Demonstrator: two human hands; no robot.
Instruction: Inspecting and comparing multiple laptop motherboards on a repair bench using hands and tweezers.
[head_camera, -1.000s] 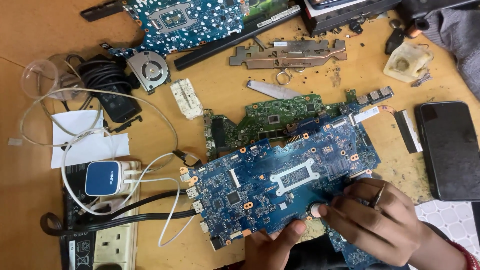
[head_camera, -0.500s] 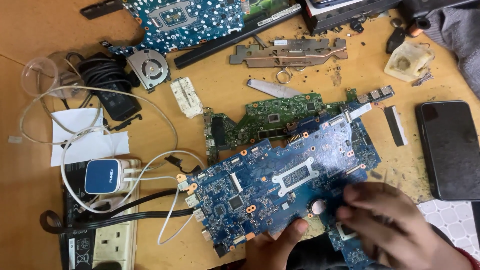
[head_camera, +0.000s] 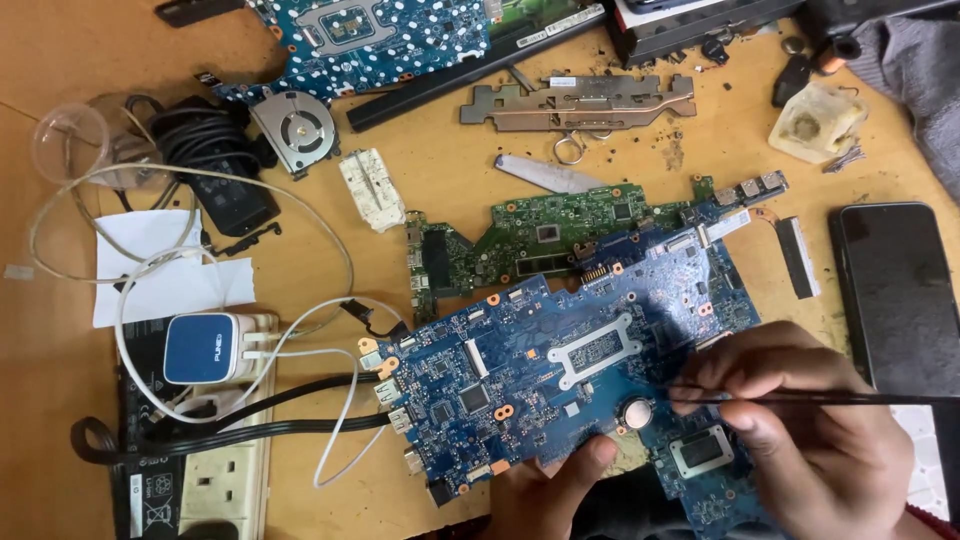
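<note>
Lower centre of the frame: our left hand grips the near edge of the blue board, thumb pressed on top, other fingers hidden beneath. The board sits tilted, over the worktop, overlapping a green board behind it. Our right hand, lower right, rests on the blue board's right end, fingers pressed together, pinching a thin dark probe running off to the right edge, its tip near a round coin cell. Phone at right; charger and white cables at left; fan upper left.
</note>
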